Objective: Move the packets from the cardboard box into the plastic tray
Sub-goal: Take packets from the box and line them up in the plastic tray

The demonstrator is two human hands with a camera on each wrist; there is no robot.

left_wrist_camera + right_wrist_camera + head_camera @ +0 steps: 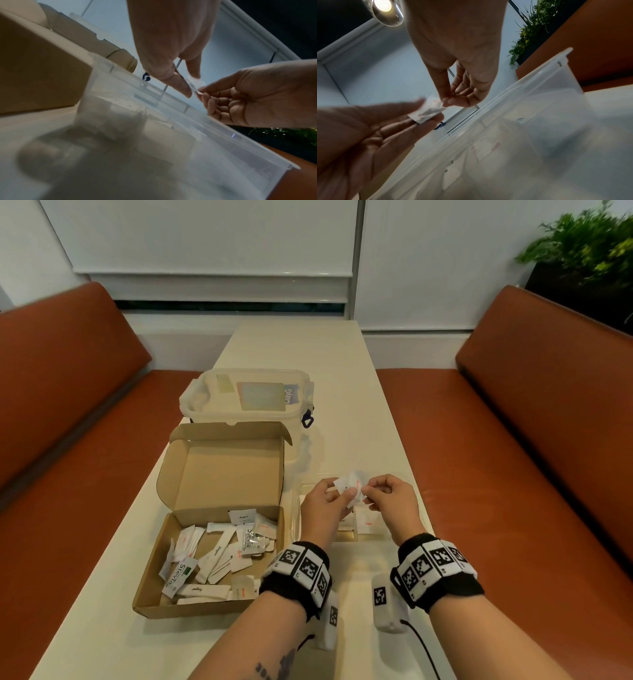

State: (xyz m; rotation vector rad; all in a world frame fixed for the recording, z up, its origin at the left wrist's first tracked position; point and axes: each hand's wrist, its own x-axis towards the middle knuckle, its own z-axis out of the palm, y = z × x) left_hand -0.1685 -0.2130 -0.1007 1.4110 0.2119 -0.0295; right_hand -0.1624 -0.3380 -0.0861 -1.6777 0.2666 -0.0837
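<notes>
Both hands, left (322, 501) and right (394, 499), pinching small packets (351, 486) at lower centre, above plastic tray (295, 508), apparently separating them for dropping in.

Box (219, 529): left of tray (295, 508), on table (359, 412).
Tub (246, 402): behind box.
Packets (219, 556): in box.
Hands' packets (351, 486): above tray.

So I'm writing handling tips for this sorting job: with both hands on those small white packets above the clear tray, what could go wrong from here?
1. The left hand and right hand both pinch the small white paper packets; pulling apart could tear one.
2. They are held over the clear plastic tray near its left rim, so a dropped one may land on the cream table.
3. Many packets remain in the brown cardboard box.
</notes>
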